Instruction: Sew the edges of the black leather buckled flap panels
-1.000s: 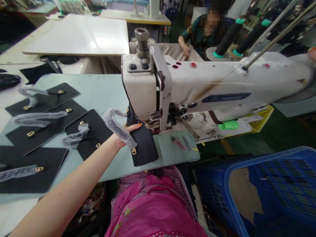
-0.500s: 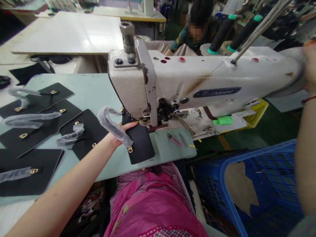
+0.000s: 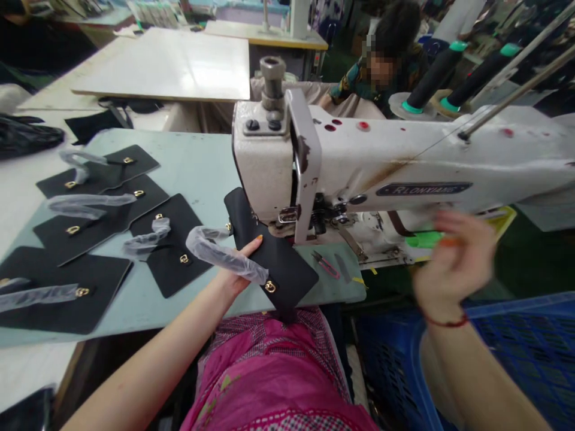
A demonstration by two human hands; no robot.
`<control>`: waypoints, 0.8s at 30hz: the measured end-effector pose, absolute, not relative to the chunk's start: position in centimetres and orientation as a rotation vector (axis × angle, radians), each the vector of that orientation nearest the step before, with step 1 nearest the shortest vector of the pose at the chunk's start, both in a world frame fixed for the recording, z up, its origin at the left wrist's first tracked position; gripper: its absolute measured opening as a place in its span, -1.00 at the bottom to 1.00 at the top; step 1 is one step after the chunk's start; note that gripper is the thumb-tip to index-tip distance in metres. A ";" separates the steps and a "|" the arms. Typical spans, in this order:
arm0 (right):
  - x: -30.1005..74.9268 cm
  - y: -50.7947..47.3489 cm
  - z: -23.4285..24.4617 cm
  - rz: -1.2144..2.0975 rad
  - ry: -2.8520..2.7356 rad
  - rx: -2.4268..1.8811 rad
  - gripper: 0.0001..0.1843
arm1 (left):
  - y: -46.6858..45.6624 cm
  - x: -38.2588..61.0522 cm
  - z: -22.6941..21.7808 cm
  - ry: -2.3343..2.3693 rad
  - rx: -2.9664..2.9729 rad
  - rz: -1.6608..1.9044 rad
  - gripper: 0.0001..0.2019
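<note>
My left hand [image 3: 240, 269] grips a black bag panel [image 3: 291, 263], thumb on top and the other fingers hidden beneath. This panel carries a plastic-wrapped handle [image 3: 224, 255] fixed by gold rings, and its upper part lies beside and partly under the head of a white sewing machine [image 3: 265, 161]. My right hand [image 3: 456, 257] is in the air in front of the machine's arm, near a bright green tube [image 3: 423, 240]. Motion smears its fingers, so I cannot tell their closure. A pair of pink-handled thread snips [image 3: 326, 265] lies on the pale green table [image 3: 193, 146].
Several similar black panels [image 3: 168, 272] with wrapped handles lie at the left. Thread cones [image 3: 435, 75] stand behind the machine. A blue plastic basket [image 3: 516, 335] is at the lower right. Across the machine sits another person [image 3: 354, 84].
My right hand has left the machine's handwheel and come down and left. The black panel in my left hand has turned, its lower end swinging right. The view has shifted left.
</note>
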State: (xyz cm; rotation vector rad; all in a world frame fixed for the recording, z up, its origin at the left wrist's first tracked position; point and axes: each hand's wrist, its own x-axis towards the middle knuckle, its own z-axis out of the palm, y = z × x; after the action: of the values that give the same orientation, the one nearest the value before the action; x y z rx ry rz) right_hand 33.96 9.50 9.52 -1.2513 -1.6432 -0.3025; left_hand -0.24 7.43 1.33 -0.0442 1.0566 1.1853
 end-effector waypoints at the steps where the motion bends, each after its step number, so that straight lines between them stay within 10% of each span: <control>1: 30.6 7.9 8.1 0.011 -1.873 -1.171 -0.61 | 7.1 0.3 1.3 1.041 -0.071 1.208 -0.82; 9: 22.4 12.6 6.6 1.199 -2.283 -1.300 -0.58 | 6.0 2.2 0.9 0.984 -0.073 1.359 -0.73; 24: 18.9 12.5 7.3 0.747 -2.499 -1.571 -0.61 | 5.1 5.0 1.1 0.934 -0.025 1.494 -0.84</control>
State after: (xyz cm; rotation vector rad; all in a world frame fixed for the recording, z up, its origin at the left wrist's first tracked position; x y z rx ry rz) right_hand 18.87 12.47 7.33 -1.5712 -2.4987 0.7469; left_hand 4.97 5.11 1.08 -0.0251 0.9343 1.4938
